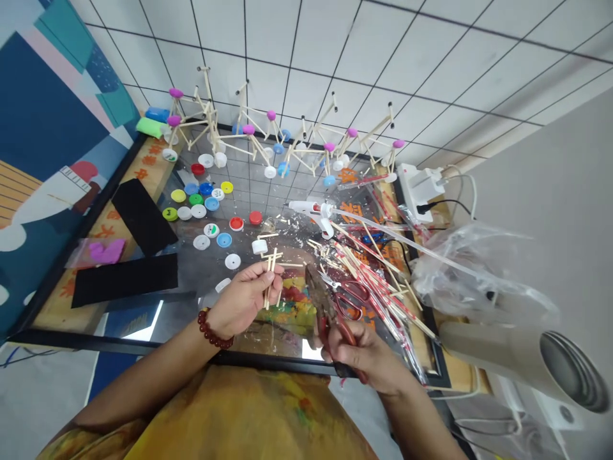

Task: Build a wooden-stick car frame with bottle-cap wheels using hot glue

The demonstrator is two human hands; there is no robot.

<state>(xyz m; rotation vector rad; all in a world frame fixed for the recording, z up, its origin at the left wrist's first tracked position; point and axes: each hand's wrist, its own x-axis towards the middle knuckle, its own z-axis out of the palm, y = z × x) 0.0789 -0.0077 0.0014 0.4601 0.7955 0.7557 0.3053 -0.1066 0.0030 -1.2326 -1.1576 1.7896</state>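
Observation:
My left hand (246,291) is closed in a pinch on several thin wooden sticks (271,271), some crossing near their upper ends. A string of dark red beads circles that wrist. My right hand (366,354) grips a pair of rusty pliers (318,294) by red handles, jaws pointing up and away from me. The jaws are apart from the held sticks. Red-handled scissors (353,294) lie just right of the pliers. Beyond the left hand, a white bottle cap (259,246) lies near short stick pieces.
Stick figures (253,131) with pink blobs and cap feet line the back edge. Bottle caps (211,203) spread at left; black strips (125,280) lie beside them. A glue gun (311,208), loose sticks (376,275), a power strip (419,185) and a beige cylinder (493,351) are rightward.

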